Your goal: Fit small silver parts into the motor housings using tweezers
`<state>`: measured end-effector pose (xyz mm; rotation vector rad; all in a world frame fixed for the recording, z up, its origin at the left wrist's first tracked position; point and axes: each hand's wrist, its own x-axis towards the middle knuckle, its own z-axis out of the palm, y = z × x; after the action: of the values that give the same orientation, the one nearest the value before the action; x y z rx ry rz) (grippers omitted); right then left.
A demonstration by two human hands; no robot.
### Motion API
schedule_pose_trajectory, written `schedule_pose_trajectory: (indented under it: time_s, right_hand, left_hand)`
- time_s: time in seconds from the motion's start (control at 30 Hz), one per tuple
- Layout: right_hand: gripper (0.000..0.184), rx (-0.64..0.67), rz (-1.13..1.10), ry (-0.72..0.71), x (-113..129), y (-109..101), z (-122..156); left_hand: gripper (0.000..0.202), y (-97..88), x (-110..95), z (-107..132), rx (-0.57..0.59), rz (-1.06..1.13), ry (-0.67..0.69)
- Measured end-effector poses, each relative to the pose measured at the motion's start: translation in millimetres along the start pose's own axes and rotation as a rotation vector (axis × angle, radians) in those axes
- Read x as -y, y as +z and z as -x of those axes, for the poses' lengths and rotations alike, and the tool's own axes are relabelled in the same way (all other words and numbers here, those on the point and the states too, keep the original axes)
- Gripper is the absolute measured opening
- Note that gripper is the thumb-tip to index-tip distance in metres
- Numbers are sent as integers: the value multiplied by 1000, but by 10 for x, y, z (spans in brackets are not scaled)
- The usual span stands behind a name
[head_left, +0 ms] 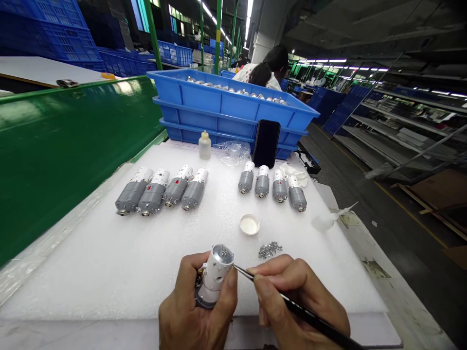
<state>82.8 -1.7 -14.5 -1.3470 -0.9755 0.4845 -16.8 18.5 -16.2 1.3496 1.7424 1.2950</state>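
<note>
Ceiling tubes (250, 8) are glowing overhead; foam sheet (120, 272) is reflecting bright, nr-white light, green panel (73, 141) is catching glare. Bkgd is looking dim. R-side shelving (379, 146) is slanting w/ wide-angle distortion, prob. going a bit soft.

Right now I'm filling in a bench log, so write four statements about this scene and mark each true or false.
1. The left hand holds a white-and-grey model. True.
2. The right hand holds nothing. False: the right hand holds a slim black tool.
3. The phone lies flat. False: the phone stands upright before a blue bin.
4. Eight similar models lie in two groups of four. True.
</note>
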Motion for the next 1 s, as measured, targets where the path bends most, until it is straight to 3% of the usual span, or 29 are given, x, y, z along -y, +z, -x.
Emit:
schedule_pose_trajectory:
  time_s: [0.27,0.6,0.73,0.83,1.0]
  right_hand:
    - [28,-33,14,72,36,34,6]
    - [23,-16,-59,26,0,99,-27]
    - [21,-19,-87,-79,-59,107,-46]
    - [18,22,-113,-71,-83,112,-51]
    - [19,28,-206,-36,-61,116,-51]
  left_hand:
    - [11,-56,103,-113,52,-69,231]
    - [11,-49,148,-183,46,-90,346]
    - [11,-35,158,-196,44,-75,336]
    - [12,-22,163,-210,54,-60,306]
    - [21,-44,114,-202,142,-2,127]
